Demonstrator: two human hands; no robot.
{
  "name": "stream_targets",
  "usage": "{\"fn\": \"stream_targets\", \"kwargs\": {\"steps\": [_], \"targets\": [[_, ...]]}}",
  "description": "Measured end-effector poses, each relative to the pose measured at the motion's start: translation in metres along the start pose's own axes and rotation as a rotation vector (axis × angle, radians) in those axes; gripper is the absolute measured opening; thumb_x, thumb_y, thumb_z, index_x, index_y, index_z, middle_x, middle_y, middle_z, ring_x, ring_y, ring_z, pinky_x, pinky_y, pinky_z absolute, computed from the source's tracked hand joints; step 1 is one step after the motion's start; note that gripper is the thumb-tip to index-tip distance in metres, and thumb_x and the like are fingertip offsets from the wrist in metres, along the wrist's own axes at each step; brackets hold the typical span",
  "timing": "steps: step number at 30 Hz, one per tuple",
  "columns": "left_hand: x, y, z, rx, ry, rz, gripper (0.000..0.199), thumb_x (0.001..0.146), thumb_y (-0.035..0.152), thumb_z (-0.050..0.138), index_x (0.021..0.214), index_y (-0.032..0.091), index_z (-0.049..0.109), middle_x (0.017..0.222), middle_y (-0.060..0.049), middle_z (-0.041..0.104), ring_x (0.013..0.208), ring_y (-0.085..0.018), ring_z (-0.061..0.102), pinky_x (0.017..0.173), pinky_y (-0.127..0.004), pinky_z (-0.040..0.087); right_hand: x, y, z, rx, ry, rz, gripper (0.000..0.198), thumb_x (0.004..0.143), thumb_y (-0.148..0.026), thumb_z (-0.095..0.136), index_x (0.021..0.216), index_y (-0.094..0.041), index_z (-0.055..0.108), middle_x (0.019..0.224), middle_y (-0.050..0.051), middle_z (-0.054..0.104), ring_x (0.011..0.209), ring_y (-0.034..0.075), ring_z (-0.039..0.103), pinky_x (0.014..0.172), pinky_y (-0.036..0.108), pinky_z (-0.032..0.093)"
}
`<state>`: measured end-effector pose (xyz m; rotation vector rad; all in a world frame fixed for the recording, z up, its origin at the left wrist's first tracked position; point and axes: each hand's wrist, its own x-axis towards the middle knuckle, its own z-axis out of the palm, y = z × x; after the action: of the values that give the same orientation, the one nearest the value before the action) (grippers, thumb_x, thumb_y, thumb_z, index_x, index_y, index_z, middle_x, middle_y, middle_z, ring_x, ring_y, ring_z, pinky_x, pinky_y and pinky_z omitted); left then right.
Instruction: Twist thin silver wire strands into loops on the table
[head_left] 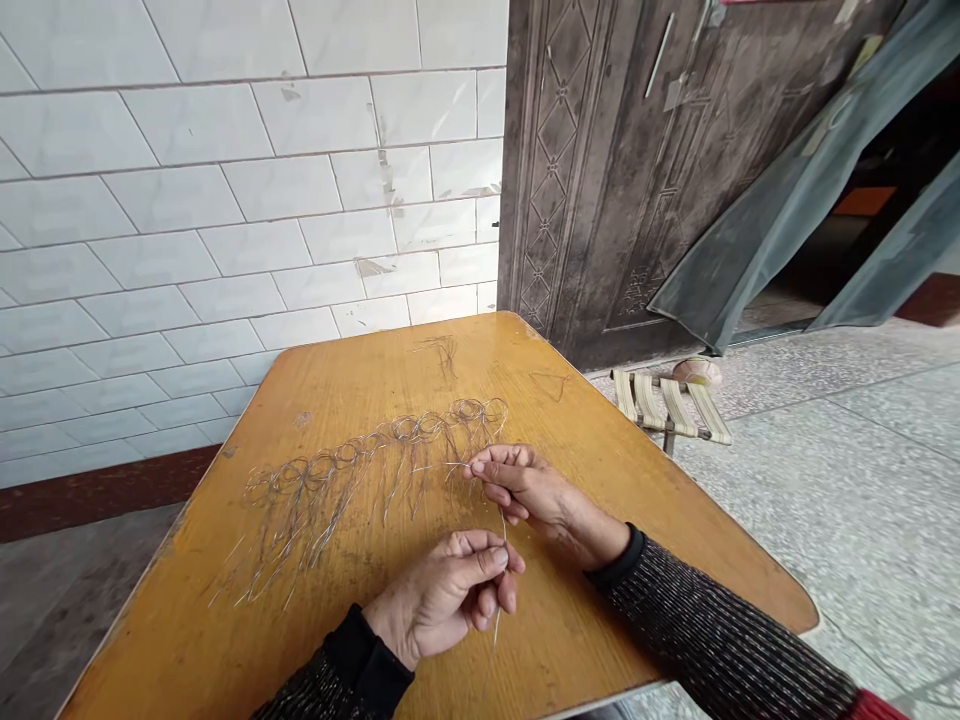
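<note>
**Wire between two pinches, beside a row of loops**

Clock directions are taken from my left pinch, with 12 o'clock pointing away from me. The wire [504, 526] lies over the near half of the table, between my hands. Its long axis runs roughly from 12 to 6 o'clock, with a slight bend, and a free tail hangs out toward 6. My left hand [454, 592] holds it between thumb and fingers, the grip narrow and closed on the strand. My right hand [536, 492], at about 1 o'clock, is likewise pinched tight on wire; a thin end juts from its fingertips toward 9 o'clock. Whether that end belongs to the same strand I cannot tell, as my fingers cover the join.

The governing relation: the loops [346, 455] stretch in a slanting row from about 10 to 12 o'clock, tails trailing toward me. My right hand is the nearer, its fingertips just beside the row's 12 o'clock end; my left hand sits farther off, on the near side.

Beyond the row, near 11 o'clock, lie loose strands [448, 354]; a thin piece [553, 382] lies near 1. All rest on the table [345, 372]. Farther out stand the wall [225, 190] at 11, the door [570, 200] toward 12 to 1, and a stool [676, 405] near 2.
</note>
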<state>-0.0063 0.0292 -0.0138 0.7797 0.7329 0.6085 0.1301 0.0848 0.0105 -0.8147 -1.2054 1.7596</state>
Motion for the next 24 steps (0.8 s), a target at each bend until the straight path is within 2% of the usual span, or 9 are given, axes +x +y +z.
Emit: {"fn": "stream_targets", "kwargs": {"steps": [3,6,8,10,13,17,24], "targets": [[-0.001,-0.003,0.001,0.058,0.001,0.022,0.027,0.071,0.037,0.065,0.074,0.011,0.057,0.054,-0.001,0.059,0.034,-0.002,0.042,0.034,-0.014,0.026,0.001,0.001,-0.001,-0.017,-0.002,0.003,0.025,0.068,-0.037,0.062,0.071,-0.012,0.06,0.035,-0.01,0.04,0.025,0.001,0.025,0.026,0.014,0.021],[-0.004,-0.002,0.003,0.175,0.036,0.038,0.034,0.075,0.044,0.058,0.081,0.011,0.055,0.069,-0.006,0.064,0.037,-0.004,0.046,0.036,-0.016,0.033,0.002,0.0,-0.005,-0.041,0.014,0.004,0.026,0.068,-0.038,0.062,0.072,-0.012,0.061,0.035,-0.01,0.04,0.025,0.001,0.025,0.027,0.014,0.022],[-0.006,0.002,0.003,0.265,0.112,0.105,0.038,0.077,0.047,0.054,0.089,0.011,0.055,0.082,-0.009,0.065,0.041,-0.005,0.049,0.038,-0.018,0.036,0.003,0.0,-0.008,-0.042,0.02,0.002,0.026,0.069,-0.038,0.062,0.073,-0.012,0.061,0.034,-0.011,0.04,0.024,0.001,0.024,0.027,0.014,0.023],[-0.007,0.008,0.0,0.303,0.228,0.228,0.038,0.077,0.046,0.054,0.095,0.012,0.055,0.088,-0.009,0.063,0.045,-0.004,0.049,0.04,-0.018,0.036,0.003,0.0,-0.009,-0.044,0.017,0.006,0.027,0.068,-0.038,0.062,0.072,-0.012,0.061,0.034,-0.01,0.041,0.024,0.001,0.024,0.026,0.014,0.023],[-0.007,0.018,-0.009,0.241,0.398,0.408,0.035,0.074,0.04,0.061,0.096,0.013,0.056,0.085,-0.005,0.06,0.048,-0.003,0.045,0.042,-0.016,0.033,0.002,0.001,-0.009,-0.064,-0.002,0.017,0.027,0.068,-0.039,0.062,0.071,-0.012,0.06,0.035,-0.01,0.042,0.024,0.001,0.025,0.027,0.014,0.023],[-0.005,0.026,-0.02,0.166,0.556,0.551,0.035,0.068,0.037,0.067,0.093,0.013,0.058,0.079,-0.003,0.058,0.048,-0.003,0.043,0.042,-0.016,0.031,0.002,0.003,-0.008,-0.054,-0.049,0.031,0.026,0.07,-0.038,0.061,0.071,-0.012,0.06,0.034,-0.01,0.042,0.023,0.001,0.024,0.027,0.015,0.024],[-0.003,0.026,-0.025,0.219,0.617,0.667,0.031,0.066,0.037,0.068,0.083,0.012,0.062,0.074,-0.004,0.063,0.047,-0.005,0.046,0.043,-0.019,0.036,0.0,0.001,-0.005,-0.057,-0.06,0.078,0.027,0.07,-0.039,0.061,0.072,-0.012,0.06,0.033,-0.011,0.041,0.022,0.001,0.023,0.026,0.014,0.024]]}}
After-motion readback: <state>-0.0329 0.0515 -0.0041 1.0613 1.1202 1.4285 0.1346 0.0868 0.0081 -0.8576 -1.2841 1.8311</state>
